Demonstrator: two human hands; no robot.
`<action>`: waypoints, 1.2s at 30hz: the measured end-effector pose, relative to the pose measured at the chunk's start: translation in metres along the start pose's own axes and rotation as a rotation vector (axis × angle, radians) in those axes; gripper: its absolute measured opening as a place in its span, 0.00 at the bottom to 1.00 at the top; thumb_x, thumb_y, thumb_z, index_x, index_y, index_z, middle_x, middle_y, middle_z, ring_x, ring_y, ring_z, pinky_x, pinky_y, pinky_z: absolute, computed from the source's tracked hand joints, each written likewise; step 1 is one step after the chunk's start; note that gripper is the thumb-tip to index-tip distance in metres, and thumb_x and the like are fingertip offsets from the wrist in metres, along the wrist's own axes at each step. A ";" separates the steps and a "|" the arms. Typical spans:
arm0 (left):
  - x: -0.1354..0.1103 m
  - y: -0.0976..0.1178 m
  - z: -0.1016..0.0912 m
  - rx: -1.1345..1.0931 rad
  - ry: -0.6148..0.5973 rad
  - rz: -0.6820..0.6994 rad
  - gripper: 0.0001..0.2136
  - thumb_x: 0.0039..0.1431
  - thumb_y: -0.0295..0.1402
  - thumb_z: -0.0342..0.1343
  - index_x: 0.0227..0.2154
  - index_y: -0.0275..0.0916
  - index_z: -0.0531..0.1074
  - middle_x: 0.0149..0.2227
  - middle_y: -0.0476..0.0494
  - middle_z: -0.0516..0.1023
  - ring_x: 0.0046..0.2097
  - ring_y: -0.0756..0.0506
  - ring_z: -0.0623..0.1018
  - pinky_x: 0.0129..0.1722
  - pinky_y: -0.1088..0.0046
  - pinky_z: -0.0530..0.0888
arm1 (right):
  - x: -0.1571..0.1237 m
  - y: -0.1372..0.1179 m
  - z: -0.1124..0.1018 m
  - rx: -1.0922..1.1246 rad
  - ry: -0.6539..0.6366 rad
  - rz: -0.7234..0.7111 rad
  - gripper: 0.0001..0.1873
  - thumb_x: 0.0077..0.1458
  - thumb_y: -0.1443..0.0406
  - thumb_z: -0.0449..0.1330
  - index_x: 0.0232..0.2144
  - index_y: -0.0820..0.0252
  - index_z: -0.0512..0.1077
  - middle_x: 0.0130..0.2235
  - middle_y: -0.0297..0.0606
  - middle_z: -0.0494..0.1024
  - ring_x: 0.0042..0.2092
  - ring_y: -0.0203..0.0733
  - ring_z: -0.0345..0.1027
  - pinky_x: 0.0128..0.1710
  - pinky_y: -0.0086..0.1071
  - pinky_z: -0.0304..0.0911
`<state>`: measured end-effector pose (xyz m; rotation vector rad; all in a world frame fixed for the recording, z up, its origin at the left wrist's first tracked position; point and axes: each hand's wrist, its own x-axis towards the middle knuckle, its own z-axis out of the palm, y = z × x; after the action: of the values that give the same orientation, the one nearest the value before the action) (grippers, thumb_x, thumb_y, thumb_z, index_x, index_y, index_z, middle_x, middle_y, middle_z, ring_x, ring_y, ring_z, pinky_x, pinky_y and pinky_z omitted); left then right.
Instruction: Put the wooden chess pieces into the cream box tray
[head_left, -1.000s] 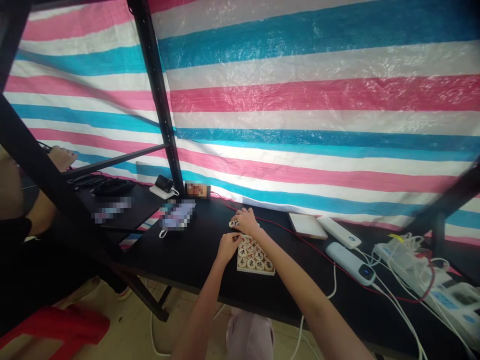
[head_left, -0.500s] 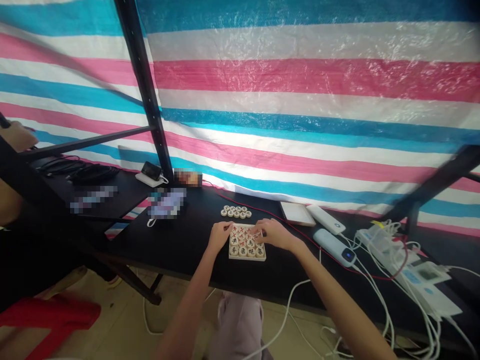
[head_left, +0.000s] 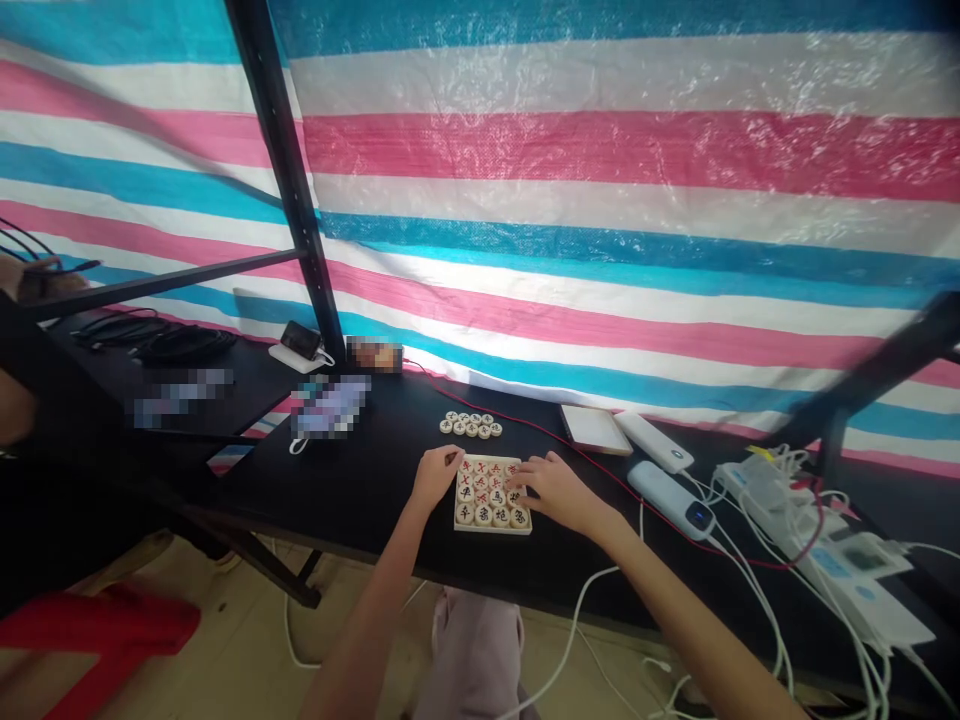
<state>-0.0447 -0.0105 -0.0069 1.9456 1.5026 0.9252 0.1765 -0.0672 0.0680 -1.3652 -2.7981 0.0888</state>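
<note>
A shallow white box [head_left: 493, 531] sits on the black table in front of me, filled with rows of round Chinese chess pieces [head_left: 482, 514] marked in red and black. My left hand [head_left: 436, 476] pinches the box's far left corner between thumb and fingers. Over the right side of the box is my right hand [head_left: 559, 490], its fingers apart and bent, their tips touching pieces along that edge and partly covering them. Beyond the box, two short rows of loose chess pieces [head_left: 471, 427] with black characters lie on the table.
An empty white box lid or tray [head_left: 596, 429] lies at the back right, beside two power banks [head_left: 671, 500] and a cable-crowded power strip [head_left: 847, 580]. A red cable [head_left: 525, 420] crosses the table. Left stand a phone [head_left: 300, 340] and a black post [head_left: 289, 170]; another person's hand [head_left: 49, 280] shows far left.
The filled box is slightly nearer to me, with more of its far rows showing. My right hand has shifted a little nearer and right. The other person's hand at far left has moved.
</note>
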 end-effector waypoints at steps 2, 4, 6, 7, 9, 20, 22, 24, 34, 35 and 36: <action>0.001 0.000 0.000 -0.001 -0.018 -0.005 0.15 0.54 0.39 0.47 0.29 0.37 0.76 0.25 0.47 0.75 0.27 0.50 0.70 0.28 0.77 0.63 | 0.000 -0.002 -0.003 -0.019 -0.034 -0.038 0.09 0.54 0.60 0.56 0.37 0.52 0.74 0.39 0.37 0.75 0.41 0.39 0.63 0.38 0.33 0.47; 0.002 0.001 0.000 -0.007 -0.040 -0.005 0.13 0.53 0.39 0.48 0.29 0.38 0.76 0.24 0.48 0.75 0.27 0.50 0.70 0.28 0.77 0.63 | -0.002 -0.001 -0.004 -0.022 -0.061 -0.066 0.10 0.54 0.59 0.56 0.37 0.52 0.74 0.38 0.37 0.76 0.41 0.39 0.64 0.39 0.34 0.47; 0.002 0.001 0.001 -0.016 -0.049 0.003 0.13 0.52 0.39 0.49 0.29 0.38 0.76 0.24 0.48 0.75 0.27 0.50 0.70 0.27 0.77 0.63 | -0.003 0.002 -0.004 -0.011 -0.068 -0.091 0.11 0.55 0.56 0.56 0.38 0.50 0.74 0.39 0.37 0.76 0.42 0.39 0.64 0.39 0.34 0.47; 0.002 0.001 0.001 -0.022 -0.049 0.009 0.13 0.52 0.39 0.49 0.29 0.38 0.76 0.24 0.48 0.75 0.27 0.50 0.70 0.27 0.77 0.63 | -0.004 0.004 -0.004 -0.007 -0.064 -0.097 0.12 0.55 0.56 0.55 0.39 0.50 0.74 0.40 0.36 0.75 0.42 0.40 0.64 0.39 0.34 0.47; 0.003 0.001 0.001 -0.027 -0.046 0.010 0.13 0.52 0.39 0.49 0.29 0.38 0.76 0.24 0.48 0.74 0.27 0.50 0.70 0.27 0.77 0.63 | -0.005 0.007 -0.003 -0.006 -0.052 -0.097 0.13 0.55 0.55 0.55 0.40 0.49 0.73 0.42 0.37 0.75 0.43 0.40 0.64 0.40 0.34 0.47; 0.001 0.001 0.001 -0.055 -0.040 -0.003 0.14 0.52 0.41 0.49 0.30 0.38 0.77 0.23 0.48 0.74 0.26 0.50 0.70 0.27 0.77 0.63 | -0.002 -0.007 0.005 -0.140 0.048 -0.078 0.10 0.58 0.60 0.52 0.40 0.56 0.69 0.42 0.39 0.73 0.43 0.40 0.62 0.37 0.34 0.46; 0.001 0.001 0.001 -0.052 -0.045 -0.004 0.15 0.52 0.41 0.49 0.30 0.38 0.77 0.23 0.48 0.74 0.26 0.50 0.70 0.27 0.77 0.63 | -0.003 -0.009 0.006 -0.164 0.050 -0.044 0.11 0.56 0.58 0.55 0.39 0.56 0.69 0.41 0.40 0.73 0.43 0.42 0.62 0.37 0.34 0.46; 0.001 0.001 0.001 -0.039 -0.049 -0.017 0.15 0.52 0.41 0.49 0.30 0.38 0.77 0.23 0.47 0.74 0.26 0.50 0.70 0.27 0.77 0.63 | -0.003 -0.010 0.007 -0.187 0.036 -0.014 0.11 0.55 0.58 0.56 0.38 0.57 0.69 0.40 0.40 0.73 0.42 0.43 0.62 0.37 0.34 0.46; 0.001 0.000 0.001 -0.059 -0.035 -0.010 0.14 0.51 0.41 0.50 0.28 0.38 0.76 0.23 0.47 0.75 0.26 0.50 0.70 0.26 0.77 0.62 | 0.035 0.020 0.010 -0.018 0.238 0.082 0.11 0.56 0.63 0.54 0.43 0.54 0.67 0.43 0.37 0.74 0.44 0.41 0.62 0.41 0.34 0.47; 0.001 -0.001 0.001 -0.059 -0.029 -0.009 0.14 0.51 0.41 0.50 0.28 0.38 0.76 0.23 0.48 0.75 0.26 0.50 0.70 0.26 0.77 0.62 | 0.042 0.025 0.014 0.000 0.238 0.084 0.09 0.56 0.64 0.55 0.41 0.54 0.68 0.43 0.37 0.74 0.45 0.41 0.62 0.41 0.34 0.48; 0.001 -0.001 0.001 -0.057 -0.025 -0.007 0.14 0.51 0.41 0.50 0.28 0.38 0.76 0.23 0.48 0.75 0.26 0.50 0.70 0.26 0.77 0.62 | 0.049 0.030 0.018 0.016 0.228 0.079 0.08 0.56 0.65 0.55 0.39 0.55 0.69 0.43 0.37 0.74 0.46 0.41 0.62 0.42 0.34 0.48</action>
<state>-0.0444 -0.0095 -0.0086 1.9035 1.4532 0.9272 0.1692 -0.0112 0.0480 -1.3855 -2.5531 -0.0405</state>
